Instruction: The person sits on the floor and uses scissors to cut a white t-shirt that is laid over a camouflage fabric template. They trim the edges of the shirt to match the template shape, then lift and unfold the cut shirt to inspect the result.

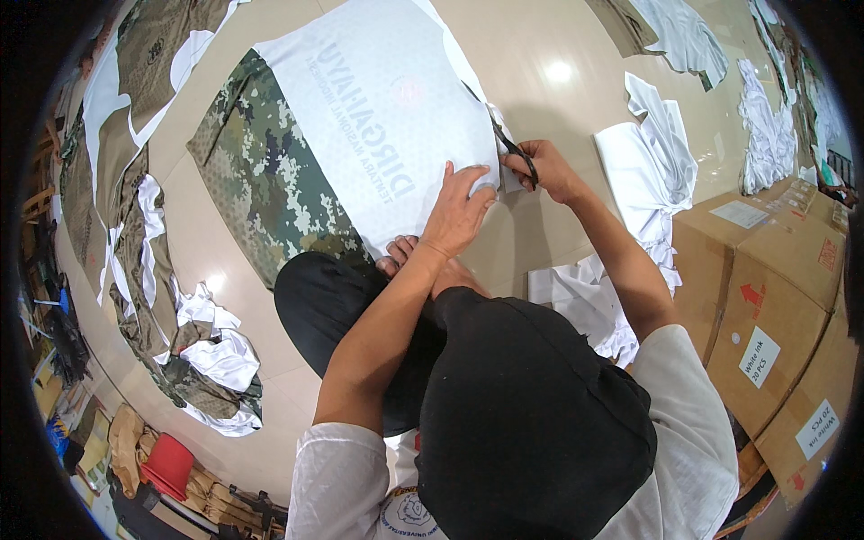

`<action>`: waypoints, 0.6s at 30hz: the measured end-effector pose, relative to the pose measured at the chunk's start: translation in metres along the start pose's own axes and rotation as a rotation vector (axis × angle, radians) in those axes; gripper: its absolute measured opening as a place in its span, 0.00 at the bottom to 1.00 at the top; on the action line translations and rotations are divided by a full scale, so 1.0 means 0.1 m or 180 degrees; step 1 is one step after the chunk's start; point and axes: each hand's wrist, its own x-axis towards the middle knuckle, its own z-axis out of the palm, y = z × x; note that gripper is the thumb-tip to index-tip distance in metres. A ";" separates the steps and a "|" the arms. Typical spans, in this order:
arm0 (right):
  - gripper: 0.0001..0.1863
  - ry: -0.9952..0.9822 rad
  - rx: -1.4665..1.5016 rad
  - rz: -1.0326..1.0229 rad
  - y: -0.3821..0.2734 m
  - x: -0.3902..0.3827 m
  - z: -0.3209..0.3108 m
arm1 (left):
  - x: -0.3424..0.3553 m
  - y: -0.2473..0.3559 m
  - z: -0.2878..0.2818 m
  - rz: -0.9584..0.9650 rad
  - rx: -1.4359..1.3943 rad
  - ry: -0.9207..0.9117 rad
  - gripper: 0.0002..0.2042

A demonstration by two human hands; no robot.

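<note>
A large piece of white cloth (369,99) with faint mirrored print lies flat on the floor in front of me. Along its left side runs a green camouflage panel (279,171). My right hand (549,169) is closed round the dark handles of a pair of scissors (504,135), whose blades lie along the cloth's right edge. Just left of the scissors, my left hand (459,211) rests on the white cloth with its fingers apart. Beneath my left forearm, bare toes (392,256) touch the cloth's near edge.
My bent black-clad knees (540,387) fill the near middle. Crumpled white cloths (643,157) lie to the right, beside stacked cardboard boxes (774,279). Brown camouflage pieces with white strips (144,261) spread across the left floor. A red bucket (166,465) is at the lower left.
</note>
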 end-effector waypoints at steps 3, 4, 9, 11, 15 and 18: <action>0.15 0.0035 -0.0048 -0.0019 0.00 0.00 0.01 | 0.00 0.00 0.00 0.0002 -0.0003 -0.0020 0.09; 0.15 0.0025 -0.0074 -0.0029 0.00 -0.01 0.00 | 0.00 0.00 0.00 -0.0001 -0.0006 -0.0033 0.09; 0.16 0.0018 -0.0075 -0.0053 -0.02 -0.02 0.02 | 0.00 0.01 -0.01 0.0020 0.0018 0.0001 0.10; 0.17 0.0059 -0.0082 -0.0036 -0.04 -0.03 0.04 | 0.00 0.01 -0.02 0.0028 0.0016 0.0010 0.10; 0.17 0.0072 0.0080 -0.0050 -0.09 0.00 0.08 | 0.02 0.04 -0.05 0.0051 -0.0043 0.0043 0.11; 0.18 0.0064 0.0005 -0.0061 -0.10 0.11 0.06 | 0.03 0.06 -0.07 0.0081 -0.0049 0.0062 0.12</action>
